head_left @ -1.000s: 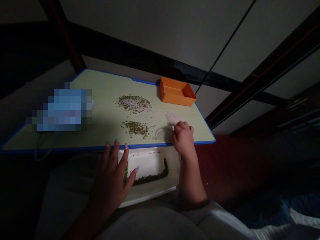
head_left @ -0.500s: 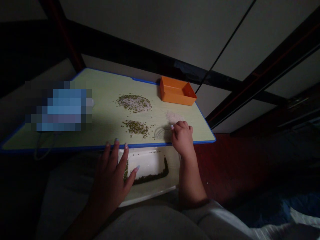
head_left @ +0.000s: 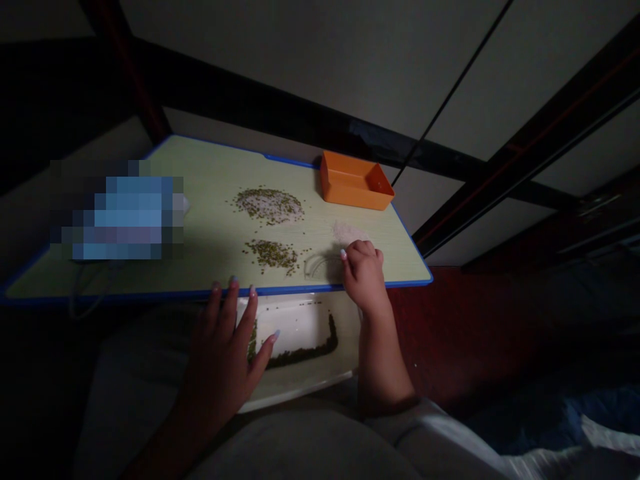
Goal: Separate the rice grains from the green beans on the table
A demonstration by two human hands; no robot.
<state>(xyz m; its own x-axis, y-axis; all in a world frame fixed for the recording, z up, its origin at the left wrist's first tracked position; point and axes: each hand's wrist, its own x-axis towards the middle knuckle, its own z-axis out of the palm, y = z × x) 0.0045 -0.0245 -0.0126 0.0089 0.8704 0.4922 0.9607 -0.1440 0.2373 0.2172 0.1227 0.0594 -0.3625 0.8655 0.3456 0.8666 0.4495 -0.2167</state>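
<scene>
My right hand [head_left: 364, 275] is closed around a clear plastic protractor [head_left: 320, 267], whose curved edge shows to the left of my fingers on the tabletop. Just beyond the knuckles lies a thin patch of white rice-like grains [head_left: 346, 232]. A small pile of green beans [head_left: 274, 255] spreads to the left of the protractor. Farther back sits a larger pile of green beans mixed with white grains [head_left: 270, 205]. My left hand [head_left: 225, 340] is open, fingers spread, with its fingertips at the table's front edge, and it holds nothing.
An orange box [head_left: 356, 190] stands at the back right of the pale, blue-edged table [head_left: 205, 200]. Under the front edge a white tray [head_left: 300, 387] holds green beans along its inner sides. A blurred-out blue object [head_left: 130, 217] with a cable is at the left.
My right hand and the protractor have shifted very slightly to the left, nearer the small bean pile. My left hand stays where it was.
</scene>
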